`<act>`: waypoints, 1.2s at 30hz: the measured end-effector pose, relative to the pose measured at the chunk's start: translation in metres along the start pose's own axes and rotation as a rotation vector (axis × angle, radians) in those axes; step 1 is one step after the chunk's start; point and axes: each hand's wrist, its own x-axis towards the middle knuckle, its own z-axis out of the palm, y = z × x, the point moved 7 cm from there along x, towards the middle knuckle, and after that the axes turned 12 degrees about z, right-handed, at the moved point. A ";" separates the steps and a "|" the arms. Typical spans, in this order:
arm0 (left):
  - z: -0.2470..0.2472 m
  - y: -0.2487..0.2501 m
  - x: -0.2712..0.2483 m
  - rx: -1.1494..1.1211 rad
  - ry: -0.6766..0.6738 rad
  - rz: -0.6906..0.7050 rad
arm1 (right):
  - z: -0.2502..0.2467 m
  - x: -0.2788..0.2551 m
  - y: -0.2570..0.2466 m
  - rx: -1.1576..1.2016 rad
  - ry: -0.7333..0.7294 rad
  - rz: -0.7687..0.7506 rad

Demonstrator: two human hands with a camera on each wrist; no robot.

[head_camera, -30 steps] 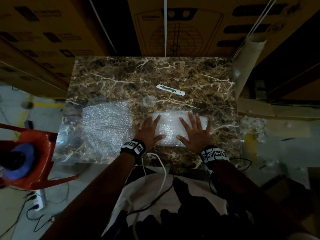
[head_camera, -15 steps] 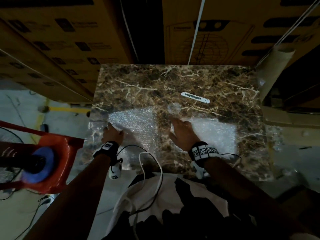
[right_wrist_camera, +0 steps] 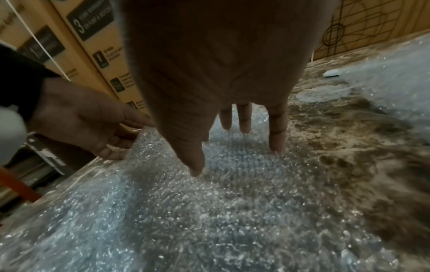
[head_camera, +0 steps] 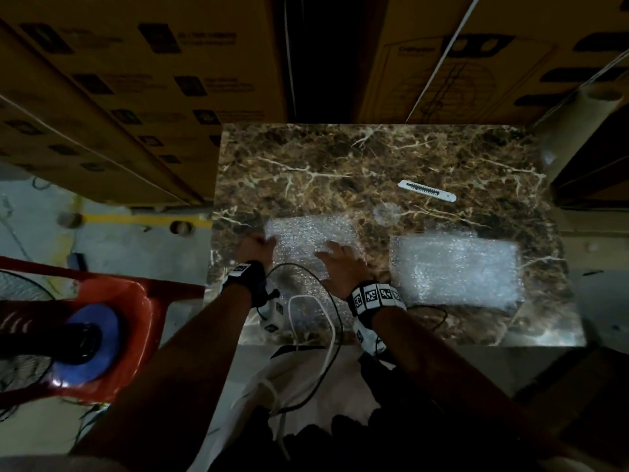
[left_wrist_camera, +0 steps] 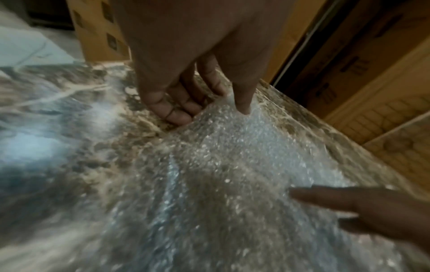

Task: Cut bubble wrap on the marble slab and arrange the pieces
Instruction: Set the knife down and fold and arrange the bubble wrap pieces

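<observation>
Scene: A person stands at a brown, white-veined marble slab (head_camera: 340,158) with both bare hands on a sheet of clear bubble wrap (head_camera: 306,240) lying at the slab's near left side.

Left hand: The left hand (head_camera: 253,248) has its fingers curled under the sheet's far left corner and the thumb on top, pinching that corner up off the stone; the left wrist view shows the edge lifted there. The grip looks meant to raise or square the piece.

Right hand: The right hand (head_camera: 340,260) lies spread, fingers straight, pressing the same sheet flat near its right edge. It holds nothing and probably acts as an anchor so the light film does not slide.

Second piece: A folded, whiter rectangle of bubble wrap (head_camera: 452,267) rests flat on the slab's right side, apart from the first, seemingly already set in place.

Cutter: A white snap-blade utility knife (head_camera: 427,190) lies beyond both pieces, out of hand, away from the working edge.

Count: Two bubble wrap pieces, one knife, two hands, one small clear round scrap (head_camera: 386,211) between knife and sheets.

Surroundings: Printed brown cardboard cartons (head_camera: 136,80) behind; a red plastic chair (head_camera: 129,301) at left.
</observation>
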 end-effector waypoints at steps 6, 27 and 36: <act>-0.018 0.012 0.011 -0.166 -0.002 0.070 | -0.002 0.002 -0.003 0.006 0.031 0.126; -0.009 0.040 -0.006 -0.245 -0.147 0.505 | -0.034 0.042 -0.059 1.288 0.152 0.346; -0.011 0.031 -0.003 -0.393 -0.166 0.360 | -0.026 0.038 -0.056 1.464 0.077 0.401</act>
